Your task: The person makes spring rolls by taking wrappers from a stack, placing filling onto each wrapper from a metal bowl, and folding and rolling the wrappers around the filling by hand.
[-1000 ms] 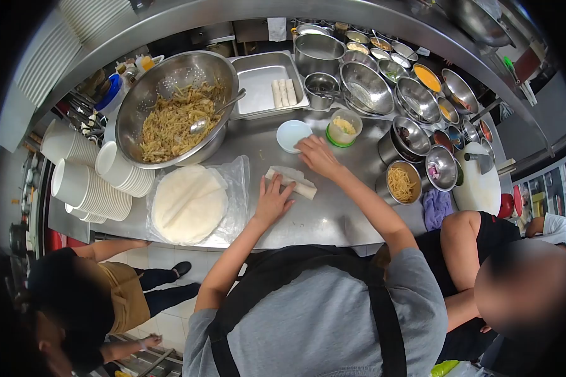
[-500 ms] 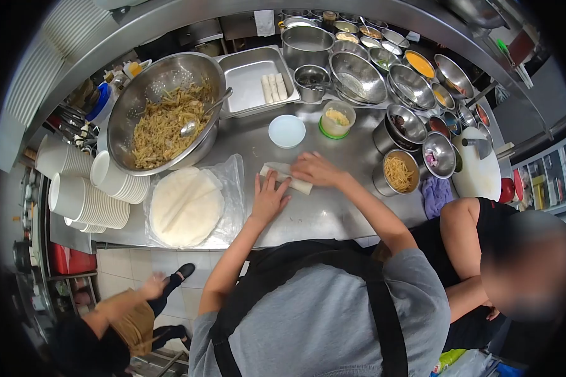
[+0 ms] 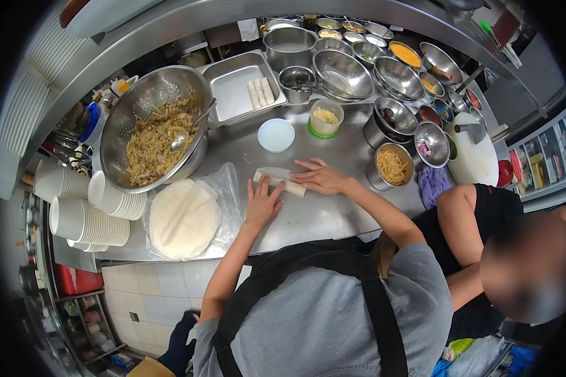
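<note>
On the steel worktop (image 3: 321,213) in front of me lies a white spring roll (image 3: 294,189), with a flap of its thin wrapper showing on the far side. My left hand (image 3: 263,204) rests on its left part, fingers spread. Over its right end, my right hand (image 3: 322,177) lies flat with fingers stretched out. A stack of round wrappers (image 3: 185,218) sits on clear plastic to the left. Just beyond the roll is a pale blue plate (image 3: 276,135). A tub of yellowish paste (image 3: 325,117) stands beside it.
A large colander of shredded filling (image 3: 160,141) with a spoon stands back left. Behind, a steel tray (image 3: 229,94) holds several finished rolls (image 3: 260,93). Stacked white tubs (image 3: 88,220) line the left edge. Metal bowls and a pot of yellow strips (image 3: 391,168) crowd the right; a co-worker sits or leans there.
The fingers of my right hand have opened out flatter over the roll. The view has shifted slightly, and the person at lower left has moved mostly out of view.
</note>
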The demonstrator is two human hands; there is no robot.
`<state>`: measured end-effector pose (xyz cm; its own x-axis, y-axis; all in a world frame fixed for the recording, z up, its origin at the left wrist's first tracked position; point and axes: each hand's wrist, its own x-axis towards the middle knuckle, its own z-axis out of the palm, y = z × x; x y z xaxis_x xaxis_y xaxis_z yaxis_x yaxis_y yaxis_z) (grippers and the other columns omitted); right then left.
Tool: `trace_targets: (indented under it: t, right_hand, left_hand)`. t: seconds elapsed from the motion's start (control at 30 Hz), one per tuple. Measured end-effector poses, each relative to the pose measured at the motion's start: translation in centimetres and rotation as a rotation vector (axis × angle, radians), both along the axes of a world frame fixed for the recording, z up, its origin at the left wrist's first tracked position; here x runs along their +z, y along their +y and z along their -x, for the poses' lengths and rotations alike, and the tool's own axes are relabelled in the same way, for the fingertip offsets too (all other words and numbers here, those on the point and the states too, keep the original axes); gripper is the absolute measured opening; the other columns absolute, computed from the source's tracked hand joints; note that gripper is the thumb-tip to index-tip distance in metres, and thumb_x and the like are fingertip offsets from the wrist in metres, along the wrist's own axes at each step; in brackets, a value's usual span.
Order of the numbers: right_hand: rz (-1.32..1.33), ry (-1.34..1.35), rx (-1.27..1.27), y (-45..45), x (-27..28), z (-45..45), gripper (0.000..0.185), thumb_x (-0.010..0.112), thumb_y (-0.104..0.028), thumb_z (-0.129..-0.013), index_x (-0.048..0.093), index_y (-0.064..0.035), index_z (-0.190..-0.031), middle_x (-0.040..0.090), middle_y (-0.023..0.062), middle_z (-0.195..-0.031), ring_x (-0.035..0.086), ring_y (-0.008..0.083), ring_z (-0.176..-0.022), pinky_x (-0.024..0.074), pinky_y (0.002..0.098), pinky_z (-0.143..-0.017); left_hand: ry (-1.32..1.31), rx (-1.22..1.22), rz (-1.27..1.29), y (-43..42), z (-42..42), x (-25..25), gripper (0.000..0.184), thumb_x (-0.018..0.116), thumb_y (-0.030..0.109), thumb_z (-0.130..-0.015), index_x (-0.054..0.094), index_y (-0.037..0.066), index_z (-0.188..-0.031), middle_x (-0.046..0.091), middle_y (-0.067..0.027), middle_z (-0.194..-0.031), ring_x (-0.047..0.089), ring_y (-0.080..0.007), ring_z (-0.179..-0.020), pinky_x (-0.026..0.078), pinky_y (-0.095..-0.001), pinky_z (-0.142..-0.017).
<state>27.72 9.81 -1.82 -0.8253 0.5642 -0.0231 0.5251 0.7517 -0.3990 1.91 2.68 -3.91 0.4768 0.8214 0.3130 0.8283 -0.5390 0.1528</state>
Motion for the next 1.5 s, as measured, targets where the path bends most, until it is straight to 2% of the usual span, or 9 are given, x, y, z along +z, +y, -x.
trace_targets:
  t: [0.23, 0.33, 0.43, 0.53, 0.73, 1.03, 1.17, 1.27, 1.5]
  right_hand:
    - [-0.102, 0.011, -0.023, 1.8, -0.9, 3.4, 0.048, 0.035, -0.043, -0.099, 0.051, -0.0151, -0.134, 0.042, -0.0046, -0.144, 0.016, 0.0214, -0.143, 0.0128, 0.0501, -0.114]
    - [-0.140, 0.102, 0.020, 1.5, -0.7, 2.9, 0.041, 0.049, -0.036, -0.093, 0.058, -0.0134, -0.127, 0.053, -0.0011, -0.134, 0.032, 0.0226, -0.136, 0.0239, 0.0469, -0.108]
    - [-0.204, 0.225, -0.117, 1.0, 2.8, 2.9, 0.036, 0.064, -0.024, -0.082, 0.064, -0.0117, -0.115, 0.062, 0.0018, -0.116, 0.046, 0.0229, -0.119, 0.0339, 0.0412, -0.095]
    - [-0.410, 0.382, -0.359, 2.3, 4.2, 4.7, 0.033, 0.071, -0.014, -0.072, 0.066, -0.0103, -0.104, 0.063, 0.0023, -0.102, 0.050, 0.0220, -0.102, 0.0367, 0.0376, -0.083]
    - [-0.441, 0.155, -0.274, 5.9, 2.2, 5.6, 0.023, 0.068, -0.008, -0.071, 0.069, -0.0101, -0.094, 0.065, 0.0001, -0.094, 0.051, 0.0200, -0.098, 0.0365, 0.0361, -0.078]
    - [-0.408, 0.121, -0.266, 7.2, 2.0, 6.0, 0.016, 0.059, -0.003, -0.071, 0.069, -0.0118, -0.080, 0.065, 0.0005, -0.087, 0.051, 0.0194, -0.097, 0.0352, 0.0359, -0.080]
    - [-0.306, 0.184, -0.247, 6.1, 5.1, 6.5, 0.024, 0.058, -0.001, -0.070, 0.068, -0.0121, -0.089, 0.064, 0.0002, -0.094, 0.050, 0.0205, -0.097, 0.0358, 0.0362, -0.080]
    - [-0.166, 0.104, 0.028, 5.0, 2.9, 7.7, 0.037, 0.064, -0.006, -0.070, 0.064, -0.0114, -0.107, 0.062, -0.0006, -0.108, 0.050, 0.0215, -0.103, 0.0362, 0.0358, -0.086]
    - [-0.212, 0.014, 0.156, 3.1, -0.7, 3.7, 0.049, 0.062, -0.011, -0.076, 0.059, -0.0146, -0.125, 0.054, -0.0016, -0.133, 0.048, 0.0196, -0.113, 0.0366, 0.0350, -0.092]
  left_hand:
    - [0.026, -0.025, 0.072, -0.4, 0.0, 0.9, 0.067, 0.065, 0.048, -0.078, 0.043, 0.027, -0.138, 0.039, -0.0237, -0.135, 0.030, -0.0375, -0.134, 0.015, -0.0642, -0.107]
    - [0.050, -0.041, 0.089, -0.4, 0.1, 1.4, 0.073, 0.065, 0.055, -0.076, 0.041, 0.029, -0.140, 0.036, -0.0267, -0.136, 0.028, -0.0402, -0.135, 0.014, -0.0651, -0.106]
    - [0.059, -0.059, 0.104, -0.3, 0.0, 1.7, 0.079, 0.064, 0.062, -0.072, 0.039, 0.032, -0.141, 0.034, -0.0298, -0.136, 0.026, -0.0435, -0.135, 0.013, -0.0653, -0.106]
    - [0.070, -0.066, 0.112, -0.6, 0.0, 2.0, 0.080, 0.063, 0.065, -0.072, 0.039, 0.033, -0.141, 0.034, -0.0296, -0.136, 0.026, -0.0437, -0.135, 0.013, -0.0653, -0.106]
    - [0.064, -0.058, 0.103, -0.4, 0.1, 1.8, 0.080, 0.062, 0.066, -0.071, 0.039, 0.033, -0.141, 0.034, -0.0294, -0.137, 0.026, -0.0439, -0.135, 0.014, -0.0650, -0.106]
    - [0.072, -0.027, 0.114, -0.4, -0.3, 1.9, 0.080, 0.063, 0.067, -0.069, 0.040, 0.037, -0.139, 0.035, -0.0270, -0.137, 0.022, -0.0474, -0.134, 0.012, -0.0649, -0.107]
    - [0.083, -0.030, 0.119, -0.4, -0.2, 2.3, 0.080, 0.061, 0.069, -0.070, 0.040, 0.038, -0.140, 0.035, -0.0257, -0.137, 0.022, -0.0488, -0.134, 0.013, -0.0659, -0.106]
    - [0.082, -0.030, 0.110, -0.4, -0.2, 2.2, 0.080, 0.060, 0.069, -0.070, 0.039, 0.038, -0.140, 0.035, -0.0254, -0.137, 0.022, -0.0489, -0.133, 0.014, -0.0663, -0.106]
    - [0.100, -0.028, 0.111, -0.3, -0.1, 1.9, 0.080, 0.061, 0.069, -0.070, 0.039, 0.038, -0.140, 0.036, -0.0258, -0.136, 0.024, -0.0487, -0.133, 0.013, -0.0665, -0.106]
